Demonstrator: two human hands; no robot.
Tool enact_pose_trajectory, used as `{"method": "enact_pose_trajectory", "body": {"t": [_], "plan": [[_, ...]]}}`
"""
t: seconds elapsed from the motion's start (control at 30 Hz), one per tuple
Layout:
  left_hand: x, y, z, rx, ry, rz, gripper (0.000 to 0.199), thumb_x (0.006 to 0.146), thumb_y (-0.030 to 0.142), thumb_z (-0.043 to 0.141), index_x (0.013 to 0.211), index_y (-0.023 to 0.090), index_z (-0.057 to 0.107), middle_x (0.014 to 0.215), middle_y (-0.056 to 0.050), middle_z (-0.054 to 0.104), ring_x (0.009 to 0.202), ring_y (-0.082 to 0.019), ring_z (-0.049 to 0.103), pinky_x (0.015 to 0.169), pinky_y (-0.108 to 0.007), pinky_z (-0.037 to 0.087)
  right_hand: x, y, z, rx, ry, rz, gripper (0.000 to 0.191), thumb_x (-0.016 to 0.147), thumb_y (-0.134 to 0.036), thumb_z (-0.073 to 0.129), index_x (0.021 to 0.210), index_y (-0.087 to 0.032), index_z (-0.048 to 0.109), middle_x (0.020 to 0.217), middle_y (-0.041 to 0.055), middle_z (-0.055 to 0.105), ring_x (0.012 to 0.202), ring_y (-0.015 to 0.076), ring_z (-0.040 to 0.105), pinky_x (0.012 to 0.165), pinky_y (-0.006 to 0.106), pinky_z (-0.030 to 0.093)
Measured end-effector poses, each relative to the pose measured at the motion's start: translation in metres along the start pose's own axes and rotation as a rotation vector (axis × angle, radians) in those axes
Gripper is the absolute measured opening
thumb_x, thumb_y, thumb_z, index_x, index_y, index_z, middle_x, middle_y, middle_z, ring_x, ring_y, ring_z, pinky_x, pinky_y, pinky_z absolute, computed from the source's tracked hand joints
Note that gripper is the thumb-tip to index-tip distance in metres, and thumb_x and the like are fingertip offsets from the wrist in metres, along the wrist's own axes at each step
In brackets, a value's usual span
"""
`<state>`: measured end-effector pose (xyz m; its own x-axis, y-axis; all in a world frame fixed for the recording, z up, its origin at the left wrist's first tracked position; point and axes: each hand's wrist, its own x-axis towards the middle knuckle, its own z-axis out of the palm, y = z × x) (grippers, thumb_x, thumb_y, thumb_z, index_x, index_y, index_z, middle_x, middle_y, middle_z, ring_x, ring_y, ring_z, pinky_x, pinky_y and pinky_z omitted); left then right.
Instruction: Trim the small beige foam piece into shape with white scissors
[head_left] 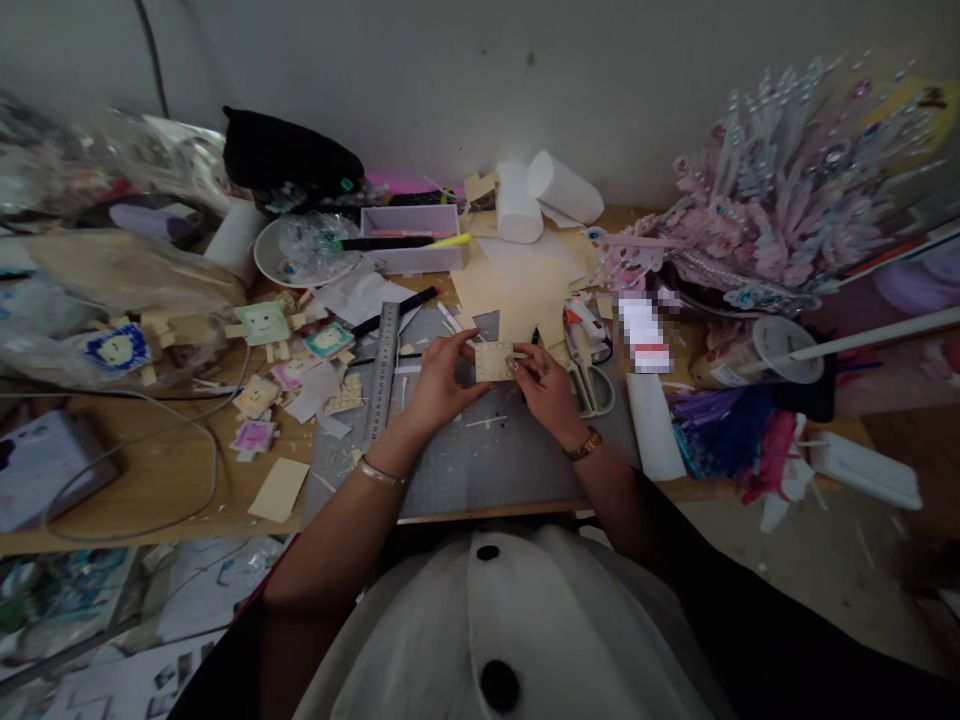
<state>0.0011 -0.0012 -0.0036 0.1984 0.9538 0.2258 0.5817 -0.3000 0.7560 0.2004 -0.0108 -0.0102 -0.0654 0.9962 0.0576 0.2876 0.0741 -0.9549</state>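
Cluttered wooden desk (187, 460), grey flat cutting mat (465, 465); left hand (442, 380) pinches small cream rectangular card (491, 364), right hand (547, 392), fingers curled, grips opposite edge.

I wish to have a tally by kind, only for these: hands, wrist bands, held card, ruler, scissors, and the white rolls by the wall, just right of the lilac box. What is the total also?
Left hand and right hand: 2
Wrist bands: 2
Held card: 1
Ruler: 1
Scissors: 1
White rolls: 2
Total: 9
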Motion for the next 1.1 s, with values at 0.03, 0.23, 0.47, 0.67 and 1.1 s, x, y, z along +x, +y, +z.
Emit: {"method": "enact_pose_trajectory", "body": {"t": [0.03,0.23,0.47,0.67,1.1], "plan": [[-0.0001,-0.001,0.0001,-0.015,-0.001,0.009,0.076,0.07,0.019,0.088,0.139,0.019,0.056,0.103,-0.005,0.068,0.107,-0.027,0.063,0.104,-0.044,0.048,0.0001,-0.0005,-0.0002,0.007,-0.001,0.001,0.028,0.094,-0.041,0.063,0.115,-0.022,0.065,0.084,0.0035,0.073,0.06,0.0167,0.066,0.065,0.033,0.058],[-0.0005,-0.0054,-0.0018,-0.155,-0.02,0.05,0.069,0.075,0.02,0.086,0.139,0.02,0.06,0.108,-0.007,0.068,0.106,-0.024,0.064,0.1,-0.041,0.052,-0.0005,-0.0048,-0.0003,0.017,-0.019,-0.006,0.032,0.094,-0.044,0.063,0.117,-0.021,0.063,0.077,0.0023,0.069,0.06,0.0171,0.065,0.064,0.032,0.056],[-0.0002,-0.0092,-0.0015,-0.284,-0.027,0.061,0.065,0.077,0.02,0.083,0.139,0.019,0.064,0.103,-0.006,0.069,0.102,-0.022,0.065,0.097,-0.038,0.053,-0.0022,-0.0063,-0.002,-0.012,-0.01,-0.057,0.041,0.099,-0.044,0.056,0.132,-0.019,0.063,0.073,0.0009,0.067,0.06,0.017,0.062,0.068,0.033,0.055],[-0.0005,-0.0086,-0.0005,-0.358,-0.032,0.014,0.068,0.074,0.015,0.081,0.14,0.019,0.066,0.101,-0.006,0.071,0.103,-0.023,0.065,0.102,-0.04,0.051,-0.0024,-0.006,-0.003,-0.066,-0.015,-0.097,0.044,0.101,-0.045,0.054,0.136,-0.021,0.064,0.07,0.0004,0.065,0.061,0.0178,0.062,0.066,0.033,0.054],[-0.0001,-0.0079,0.001,-0.468,-0.042,-0.069,0.071,0.074,0.019,0.08,0.143,0.018,0.063,0.094,-0.005,0.074,0.103,-0.024,0.069,0.109,-0.045,0.049,-0.0012,-0.0063,-0.0035,-0.089,-0.009,-0.117,0.04,0.102,-0.047,0.052,0.129,-0.022,0.067,0.07,0.0011,0.066,0.059,0.0176,0.064,0.063,0.032,0.055]]}}
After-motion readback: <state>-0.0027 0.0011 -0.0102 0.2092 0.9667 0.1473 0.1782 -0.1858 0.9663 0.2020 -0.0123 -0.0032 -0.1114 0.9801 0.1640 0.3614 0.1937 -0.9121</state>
